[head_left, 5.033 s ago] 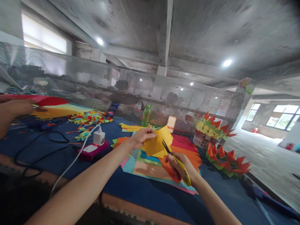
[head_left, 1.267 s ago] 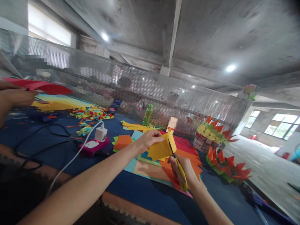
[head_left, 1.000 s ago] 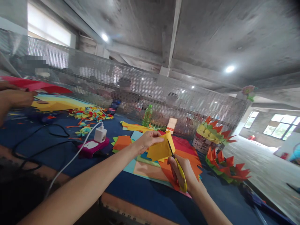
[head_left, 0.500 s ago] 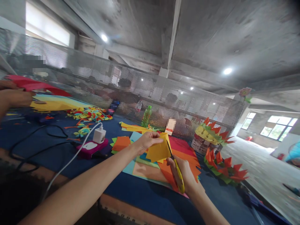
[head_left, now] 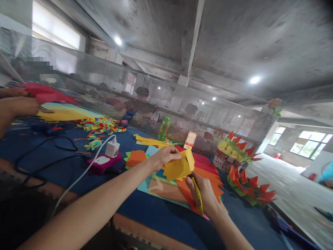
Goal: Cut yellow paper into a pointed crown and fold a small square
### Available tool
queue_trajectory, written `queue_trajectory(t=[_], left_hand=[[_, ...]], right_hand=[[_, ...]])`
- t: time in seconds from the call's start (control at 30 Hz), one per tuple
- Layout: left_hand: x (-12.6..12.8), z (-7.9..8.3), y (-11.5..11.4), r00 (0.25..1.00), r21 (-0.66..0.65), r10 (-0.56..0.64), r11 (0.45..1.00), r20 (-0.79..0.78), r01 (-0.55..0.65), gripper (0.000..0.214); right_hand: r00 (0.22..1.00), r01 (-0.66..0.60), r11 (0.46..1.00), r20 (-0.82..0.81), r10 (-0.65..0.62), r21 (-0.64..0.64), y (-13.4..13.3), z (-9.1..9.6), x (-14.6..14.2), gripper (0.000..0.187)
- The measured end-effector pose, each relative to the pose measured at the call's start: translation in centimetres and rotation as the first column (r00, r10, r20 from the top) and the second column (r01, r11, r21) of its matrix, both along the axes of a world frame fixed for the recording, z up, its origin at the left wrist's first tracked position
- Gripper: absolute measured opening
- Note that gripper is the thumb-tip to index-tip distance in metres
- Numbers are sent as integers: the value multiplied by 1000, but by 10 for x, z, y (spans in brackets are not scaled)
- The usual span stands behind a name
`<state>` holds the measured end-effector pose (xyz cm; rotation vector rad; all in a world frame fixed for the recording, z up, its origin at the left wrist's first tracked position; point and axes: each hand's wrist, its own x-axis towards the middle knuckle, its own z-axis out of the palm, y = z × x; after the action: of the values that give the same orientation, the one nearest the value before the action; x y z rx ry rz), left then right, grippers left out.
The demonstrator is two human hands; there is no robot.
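My left hand (head_left: 166, 157) pinches a yellow sheet of paper (head_left: 177, 169) along its upper left part, above a pile of coloured sheets. A strip on the paper's right side stands partly cut away and bent outward. My right hand (head_left: 204, 192) is closed around yellow-handled scissors (head_left: 198, 198) just below the cut; most of their blades are hidden by the paper. Under both hands lie a peach sheet (head_left: 163, 187), orange sheets (head_left: 205, 173) with notched right edges, and a red sheet (head_left: 194, 158). A small stack of orange squares (head_left: 136, 159) is left of my wrist.
A purple power strip (head_left: 104, 164) with a white charger (head_left: 112, 147) and cables lies left. Behind stand a green bottle (head_left: 163, 128) and a mesh panel (head_left: 156, 90). Paper crowns (head_left: 252, 189) sit right. At far left a co-worker's hands (head_left: 20, 106) hold red paper.
The scissors have cut farther down the yellow paper, and its right strip now bends away. The co-worker's red paper has shifted slightly. The view has moved a little.
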<state>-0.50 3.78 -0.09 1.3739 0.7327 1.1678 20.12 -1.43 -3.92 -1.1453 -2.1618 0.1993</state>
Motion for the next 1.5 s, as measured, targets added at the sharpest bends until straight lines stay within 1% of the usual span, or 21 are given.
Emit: queue_trajectory(t=[0.1,0.23,0.37,0.6,0.73,0.9,1.07,1.2,1.3,1.4,1.5], left_hand=[[1,0,0,1000,3,-9,1000,-9,9,22],[2,0,-3,1000,-24,-24,999,-4,24,22],[3,0,-4,1000,-36,-22,999,9,22,23],[3,-6,2,999,-51,-27,998,-23,26,25],[2,-6,4,999,-74,-27,997,-18,25,23],[4,-7,4,999,-122,-46,992,-15,44,20],[5,-10,5,998,-138,-64,988,-12,62,19],[6,-11,5,998,-149,-69,987,-2,68,19],[6,-10,4,998,-139,-60,988,5,60,20],[7,-10,4,998,-148,-65,987,-9,63,21],[9,-10,2,996,-177,-86,981,-15,82,22]], right_hand=[[1000,8,1000,-2,-8,4,1,-1,1,39],[999,52,999,16,-52,1,2,-1,1,45],[998,63,997,4,-63,-37,2,1,0,49],[995,98,995,4,-98,-30,5,-4,2,55],[999,53,999,-11,-52,8,6,-4,1,56],[1000,12,999,25,-13,49,3,0,1,52],[999,28,999,32,-29,28,2,-2,3,53],[999,46,998,0,-46,-35,2,-1,2,57],[998,55,998,21,-55,-21,1,-1,2,55],[999,25,1000,28,-25,6,1,0,2,53],[1000,15,1000,15,-15,-10,0,1,2,53]])
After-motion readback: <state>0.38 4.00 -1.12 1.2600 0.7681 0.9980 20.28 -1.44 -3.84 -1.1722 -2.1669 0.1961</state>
